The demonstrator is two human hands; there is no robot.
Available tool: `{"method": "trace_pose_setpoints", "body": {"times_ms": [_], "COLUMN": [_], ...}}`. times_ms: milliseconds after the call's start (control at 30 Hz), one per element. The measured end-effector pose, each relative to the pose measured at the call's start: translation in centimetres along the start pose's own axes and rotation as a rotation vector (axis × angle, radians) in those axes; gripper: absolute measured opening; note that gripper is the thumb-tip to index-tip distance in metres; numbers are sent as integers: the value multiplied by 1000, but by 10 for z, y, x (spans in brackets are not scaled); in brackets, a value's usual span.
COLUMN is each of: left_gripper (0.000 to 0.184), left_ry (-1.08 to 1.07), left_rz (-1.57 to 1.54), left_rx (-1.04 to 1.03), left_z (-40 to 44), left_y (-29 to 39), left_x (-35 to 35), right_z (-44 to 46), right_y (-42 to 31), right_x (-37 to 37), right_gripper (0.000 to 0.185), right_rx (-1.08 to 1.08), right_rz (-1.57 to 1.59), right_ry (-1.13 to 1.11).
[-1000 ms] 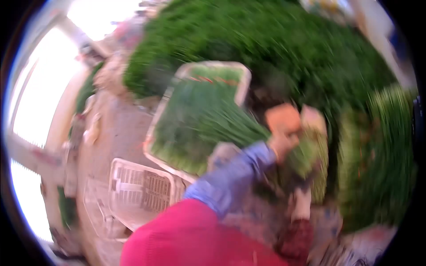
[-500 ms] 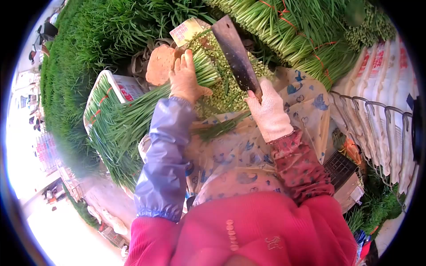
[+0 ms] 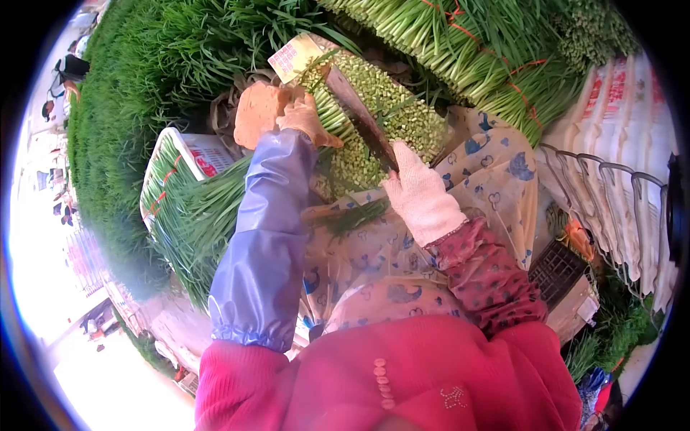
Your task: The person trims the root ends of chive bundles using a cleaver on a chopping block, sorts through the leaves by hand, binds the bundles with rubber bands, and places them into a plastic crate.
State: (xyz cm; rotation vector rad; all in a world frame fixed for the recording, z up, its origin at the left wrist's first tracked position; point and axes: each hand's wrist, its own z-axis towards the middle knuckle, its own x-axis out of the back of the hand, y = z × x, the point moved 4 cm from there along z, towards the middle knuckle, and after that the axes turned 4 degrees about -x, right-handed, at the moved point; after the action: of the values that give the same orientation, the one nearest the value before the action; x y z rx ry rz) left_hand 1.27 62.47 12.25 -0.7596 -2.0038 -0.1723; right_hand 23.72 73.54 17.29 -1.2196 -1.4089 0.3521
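Chives [image 3: 332,115] lie in a bunch under your left hand [image 3: 305,121], stem ends on the heap of cut pieces [image 3: 413,123], leaves running back under your left forearm toward the white basket [image 3: 188,155] and over its right edge. Your left hand is partly closed on the bunch, fingers bent over the stems and thumb stretched out to the right. Your right hand, in a pale knitted glove [image 3: 430,208], is closed around the handle of a cleaver [image 3: 359,115], whose blade slants up and left across the heap, just beside the stem ends. An orange-brown block [image 3: 259,115] sits just left of your left hand, and a yellow card with red print [image 3: 295,57] lies at the heap's upper-left corner. Below the heap, your lap is covered by a patterned plastic sheet [image 3: 496,176].
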Motion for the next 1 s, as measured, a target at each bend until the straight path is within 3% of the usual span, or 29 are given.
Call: {"method": "trace_pose_setpoints", "body": {"times_ms": [100, 200, 333, 433, 500, 667, 767, 1000], "left_gripper": [113, 105, 97, 112, 107, 96, 76, 76], "left_ry": [125, -18, -1, -15, 12, 1, 15, 25], "left_rz": [-157, -284, -307, -310, -258, -304, -306, -258], "left_rx": [-103, -71, -73, -56, -38, -87, -107, -38], "left_z": [4, 8, 6, 4, 1, 1, 6, 5], "left_y": [-6, -10, -9, -6, -4, -4, -7, -3], "left_x": [-14, -17, -16, -14, -12, -9, -12, -11], "right_z": [0, 1, 3, 7, 14, 37, 81, 105], "right_y": [6, 6, -1, -3, -7, -40, -31, -24], "right_x": [-13, -18, -21, -28, -23, -9, -36, -57], "right_gripper": [52, 51, 51, 44, 37, 28, 32, 34], "right_rx": [103, 80, -12, 19, -106, -119, -210, -217], "right_rz": [-44, -96, -198, -335, -287, -362, -345, -329], "right_ry": [52, 13, -82, -126, -201, -324, -379, -350]}}
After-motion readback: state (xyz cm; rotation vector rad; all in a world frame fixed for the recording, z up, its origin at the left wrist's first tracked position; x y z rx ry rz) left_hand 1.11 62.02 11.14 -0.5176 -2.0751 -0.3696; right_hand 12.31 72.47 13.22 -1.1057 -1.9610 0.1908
